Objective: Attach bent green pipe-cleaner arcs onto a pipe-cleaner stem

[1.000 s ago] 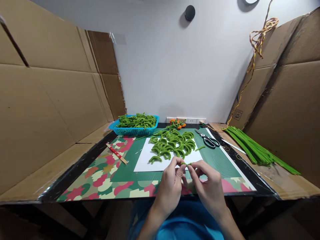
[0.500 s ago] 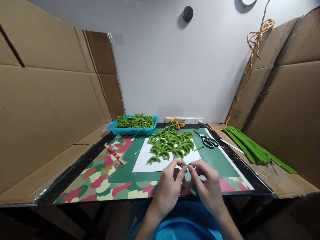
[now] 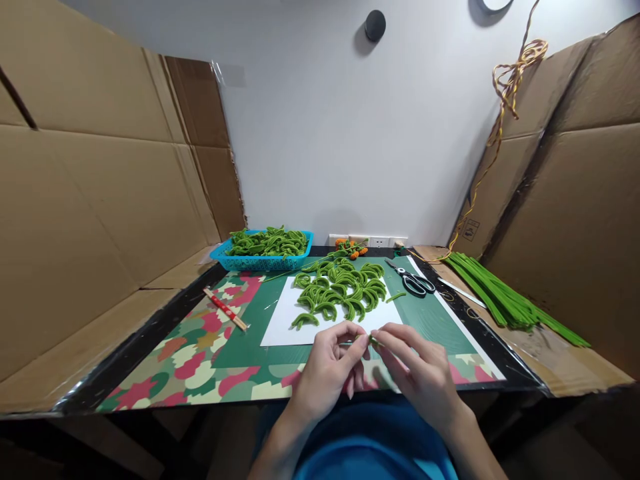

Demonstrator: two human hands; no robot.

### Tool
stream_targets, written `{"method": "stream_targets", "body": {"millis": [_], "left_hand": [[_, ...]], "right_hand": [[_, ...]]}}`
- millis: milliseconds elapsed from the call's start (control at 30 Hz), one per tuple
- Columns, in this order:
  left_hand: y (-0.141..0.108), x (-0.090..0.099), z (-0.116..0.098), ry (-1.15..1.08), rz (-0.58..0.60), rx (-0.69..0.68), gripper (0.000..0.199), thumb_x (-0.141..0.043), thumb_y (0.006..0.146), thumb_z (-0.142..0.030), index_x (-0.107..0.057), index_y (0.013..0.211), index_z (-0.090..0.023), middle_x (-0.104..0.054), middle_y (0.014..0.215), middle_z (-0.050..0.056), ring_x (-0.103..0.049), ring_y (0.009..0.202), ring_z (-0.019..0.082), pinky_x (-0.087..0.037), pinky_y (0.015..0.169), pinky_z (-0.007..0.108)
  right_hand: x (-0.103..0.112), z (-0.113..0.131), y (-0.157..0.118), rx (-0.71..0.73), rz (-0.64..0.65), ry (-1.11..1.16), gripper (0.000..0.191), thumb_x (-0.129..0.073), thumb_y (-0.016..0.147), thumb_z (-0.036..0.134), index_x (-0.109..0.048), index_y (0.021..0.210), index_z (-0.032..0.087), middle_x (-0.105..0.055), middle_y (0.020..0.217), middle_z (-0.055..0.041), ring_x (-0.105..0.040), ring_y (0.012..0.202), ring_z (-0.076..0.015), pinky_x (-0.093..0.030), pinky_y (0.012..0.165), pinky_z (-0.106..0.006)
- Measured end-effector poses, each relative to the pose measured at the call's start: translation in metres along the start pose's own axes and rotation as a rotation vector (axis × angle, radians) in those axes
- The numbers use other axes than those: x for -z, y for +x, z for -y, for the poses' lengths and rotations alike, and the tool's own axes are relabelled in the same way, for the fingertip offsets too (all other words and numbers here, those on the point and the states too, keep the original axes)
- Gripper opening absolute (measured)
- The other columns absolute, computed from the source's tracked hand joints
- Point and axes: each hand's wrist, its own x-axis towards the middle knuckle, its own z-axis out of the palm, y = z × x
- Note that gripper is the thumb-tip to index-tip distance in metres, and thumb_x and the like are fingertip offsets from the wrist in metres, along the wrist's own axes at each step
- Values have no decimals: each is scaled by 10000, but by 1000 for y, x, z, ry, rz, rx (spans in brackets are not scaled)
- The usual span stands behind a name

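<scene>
Cardboard (image 3: 115, 180) and pale wall (image 3: 320, 133) border the table (image 3: 515, 370); left hand (image 3: 331, 363) and right hand (image 3: 423, 367) pinch a green piece (image 3: 373, 340).

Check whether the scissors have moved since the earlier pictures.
No. Judged against the wall socket, the scissors lie in the same place on the green mat.

Looks like a makeshift craft corner tbh, cardboard walls (image 3: 100, 193) boxing in a table (image 3: 501, 356), scissors (image 3: 406, 275) on a green mat (image 3: 440, 327), long green stems (image 3: 505, 297), wall sockets (image 3: 381, 241) right behind
</scene>
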Motion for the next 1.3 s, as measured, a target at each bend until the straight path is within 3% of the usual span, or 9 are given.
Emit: {"method": "stream_targets", "body": {"millis": [367,533,633,733,833,1000,1100,1200,1300], "left_hand": [[-9,3,-23,-27,113,5,353,-704,956,-489,-565,949,-165,-652,635,-4,-611,417,115,-412,362,162],[-21,-1,-24,260,49,-199,161,-572,1051,-345,-588,1036,-185,-628,600,-19,-643,479,131,-489,454,189],[-24,5,-22,693,-47,-736,131,-536,1032,-145,-645,1093,-184,-734,859,64,-725,719,141,-547,627,202],[-23,12,-22,927,-67,-1090,290,-519,992,-47,-646,1219,-176,-751,1003,101,-725,806,141,-539,680,199],[-26,15,-26,806,-52,-905,205,-549,998,-82,-653,1138,-189,-722,926,68,-699,759,128,-533,672,197],[-30,19,-29,278,130,-99,176,-605,1035,-368,-605,1032,-192,-582,570,-37,-560,450,97,-429,448,174],[-24,24,-23,52,305,118,314,-626,1008,-493,-559,1033,-187,-604,558,-32,-534,378,101,-403,378,170],[-17,25,-17,-23,362,151,375,-645,983,-538,-521,1022,-187,-627,625,-22,-545,366,103,-411,354,179],[-18,23,-17,130,252,13,288,-574,1037,-470,-509,1044,-190,-583,598,-39,-535,387,98,-393,379,170]], "right_hand": [[22,-12,29,436,132,-153,201,-558,988,56,-679,1138,112,-745,940,-133,-677,796,-195,-547,705,-309],[18,5,35,-267,279,514,187,-560,1034,242,-647,885,169,-598,723,-26,-540,590,-116,-424,532,-242],[17,16,38,-874,436,1071,355,-670,967,490,-600,813,178,-524,635,35,-331,388,-47,-261,367,-208],[17,22,39,-1065,453,1238,399,-726,916,547,-588,836,181,-553,644,41,-308,345,-35,-226,335,-204],[21,25,41,-788,418,991,331,-620,1019,473,-595,862,182,-534,601,40,-450,436,-80,-347,436,-215],[28,14,46,216,259,105,122,-545,1016,162,-666,1010,148,-687,875,-81,-578,700,-148,-423,610,-280],[26,3,46,635,180,-171,98,-585,961,122,-671,918,140,-676,793,-73,-530,639,-157,-368,563,-308],[20,-3,42,679,182,-172,140,-578,944,88,-659,849,150,-653,743,-57,-489,607,-153,-331,545,-316],[14,1,34,267,258,123,197,-546,1006,130,-627,833,179,-589,692,-17,-452,587,-129,-324,547,-287]]}}
